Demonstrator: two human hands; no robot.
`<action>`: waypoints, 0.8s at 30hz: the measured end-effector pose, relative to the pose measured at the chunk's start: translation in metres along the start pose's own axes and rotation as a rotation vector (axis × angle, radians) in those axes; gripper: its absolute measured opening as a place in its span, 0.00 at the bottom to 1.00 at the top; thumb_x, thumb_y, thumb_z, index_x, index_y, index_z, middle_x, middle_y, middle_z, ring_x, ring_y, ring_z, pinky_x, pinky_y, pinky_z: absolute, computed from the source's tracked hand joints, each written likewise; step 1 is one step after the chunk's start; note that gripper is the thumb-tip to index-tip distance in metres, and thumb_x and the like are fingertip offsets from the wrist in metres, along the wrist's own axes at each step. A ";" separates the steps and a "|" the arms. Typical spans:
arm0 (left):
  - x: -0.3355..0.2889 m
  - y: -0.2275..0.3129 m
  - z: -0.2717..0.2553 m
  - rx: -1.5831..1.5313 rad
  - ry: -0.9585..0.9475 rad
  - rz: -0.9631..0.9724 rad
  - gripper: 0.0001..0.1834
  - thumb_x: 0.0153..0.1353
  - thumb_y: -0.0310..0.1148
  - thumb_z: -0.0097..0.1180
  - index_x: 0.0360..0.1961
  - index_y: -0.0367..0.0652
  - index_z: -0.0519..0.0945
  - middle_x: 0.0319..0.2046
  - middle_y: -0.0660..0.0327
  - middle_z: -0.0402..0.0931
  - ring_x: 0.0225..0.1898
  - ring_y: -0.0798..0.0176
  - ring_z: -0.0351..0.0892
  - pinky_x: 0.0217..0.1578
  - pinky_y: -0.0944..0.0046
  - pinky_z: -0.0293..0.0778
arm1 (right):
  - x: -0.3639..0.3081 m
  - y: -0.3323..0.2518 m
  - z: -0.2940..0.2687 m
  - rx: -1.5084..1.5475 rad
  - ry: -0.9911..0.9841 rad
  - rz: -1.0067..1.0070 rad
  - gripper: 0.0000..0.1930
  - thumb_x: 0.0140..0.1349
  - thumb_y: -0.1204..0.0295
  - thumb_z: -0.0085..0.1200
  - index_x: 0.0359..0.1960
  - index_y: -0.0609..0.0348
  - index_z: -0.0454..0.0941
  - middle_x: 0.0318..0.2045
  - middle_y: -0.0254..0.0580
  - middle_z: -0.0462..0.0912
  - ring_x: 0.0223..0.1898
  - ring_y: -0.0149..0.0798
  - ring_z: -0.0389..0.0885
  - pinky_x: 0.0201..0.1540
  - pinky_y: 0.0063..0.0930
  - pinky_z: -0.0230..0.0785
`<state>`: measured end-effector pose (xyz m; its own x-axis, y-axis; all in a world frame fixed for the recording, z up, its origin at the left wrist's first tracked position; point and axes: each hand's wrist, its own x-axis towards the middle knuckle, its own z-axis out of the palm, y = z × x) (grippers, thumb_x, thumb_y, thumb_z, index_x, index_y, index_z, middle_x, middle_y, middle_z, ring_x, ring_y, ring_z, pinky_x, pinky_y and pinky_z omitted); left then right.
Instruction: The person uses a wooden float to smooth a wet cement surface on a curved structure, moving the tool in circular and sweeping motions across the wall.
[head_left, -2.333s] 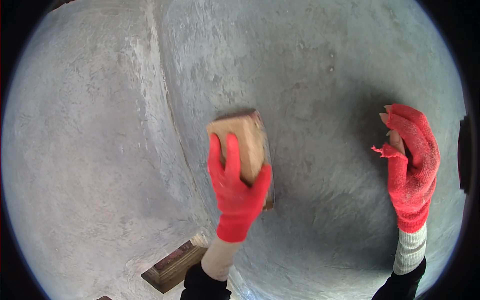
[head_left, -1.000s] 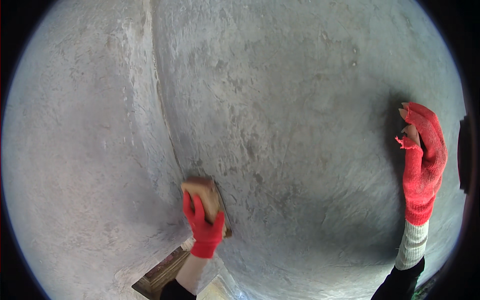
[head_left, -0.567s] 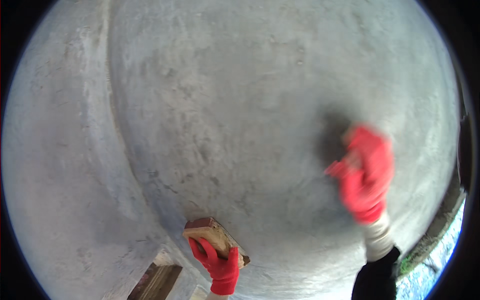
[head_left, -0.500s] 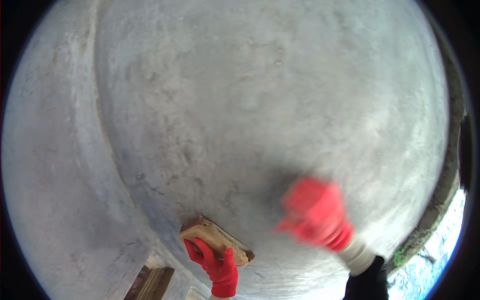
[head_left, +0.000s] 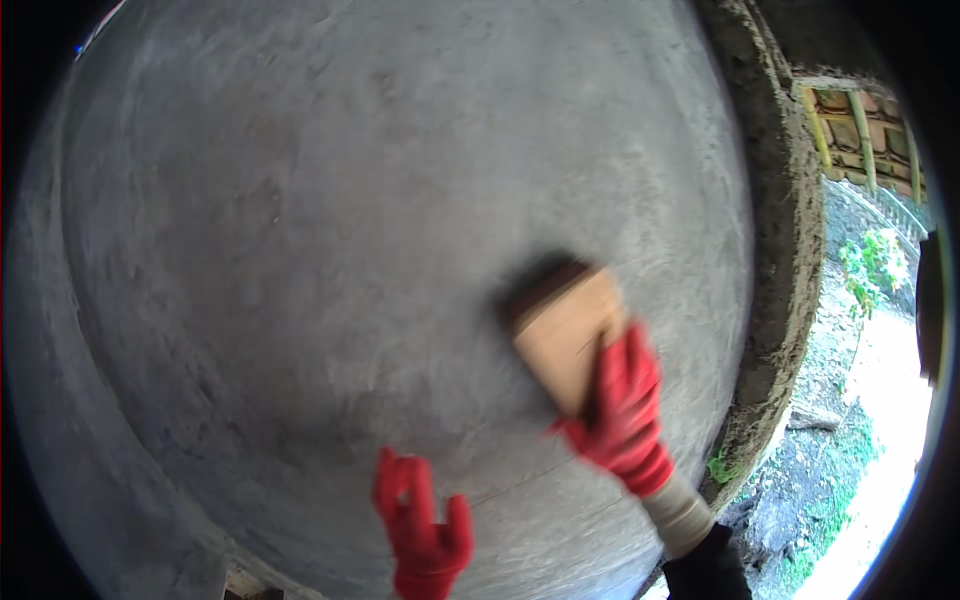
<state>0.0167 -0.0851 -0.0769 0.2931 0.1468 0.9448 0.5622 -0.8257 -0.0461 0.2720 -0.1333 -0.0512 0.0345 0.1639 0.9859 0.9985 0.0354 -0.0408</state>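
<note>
My right hand (head_left: 625,425), in a red glove, is closed around a pale rectangular wooden block (head_left: 568,335) with a dark brown side. The block is against or close to a smooth grey plastered wall (head_left: 380,230); blur hides whether it touches. Lower and to the left, my left hand (head_left: 425,525), also red-gloved, has its fingers apart and holds nothing. It hovers in front of the wall's lower part.
A rough wall edge (head_left: 780,270) runs down the right side. Beyond it lie a tiled roof (head_left: 865,140), a leafy plant (head_left: 875,265) and bright ground. A raised ridge (head_left: 110,390) curves along the wall's left, and a small opening (head_left: 245,585) shows at the bottom left.
The wooden block has passed from my left hand to my right. My left hand has opened, and my right hand is raised slightly. The view has shifted rightward, showing more outdoors.
</note>
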 end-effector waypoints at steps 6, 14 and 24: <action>-0.005 -0.030 -0.015 0.085 0.110 -0.114 0.28 0.65 0.30 0.45 0.65 0.30 0.62 0.70 0.40 0.50 0.62 0.47 0.63 0.58 0.51 0.67 | 0.019 0.155 -0.030 -0.023 0.394 0.520 0.50 0.48 0.62 0.67 0.72 0.62 0.53 0.65 0.70 0.58 0.62 0.68 0.62 0.63 0.50 0.61; 0.088 -0.013 -0.002 0.115 0.301 0.275 0.27 0.65 0.28 0.43 0.65 0.28 0.63 0.69 0.41 0.51 0.64 0.46 0.63 0.61 0.50 0.66 | -0.035 0.017 0.003 0.110 0.026 -0.158 0.44 0.37 0.56 0.72 0.62 0.46 0.71 0.53 0.60 0.69 0.51 0.60 0.73 0.51 0.51 0.70; 0.153 -0.096 -0.036 0.369 0.463 0.155 0.23 0.69 0.28 0.44 0.64 0.33 0.67 0.69 0.47 0.56 0.64 0.48 0.65 0.60 0.53 0.67 | -0.004 0.106 -0.010 -0.099 0.322 0.312 0.49 0.44 0.55 0.72 0.69 0.57 0.61 0.56 0.64 0.66 0.54 0.64 0.69 0.58 0.50 0.65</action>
<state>-0.0203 -0.0034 0.0841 0.0730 -0.2810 0.9569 0.7951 -0.5629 -0.2259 0.3783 -0.1405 -0.0581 0.3297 -0.1639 0.9298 0.9370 -0.0635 -0.3435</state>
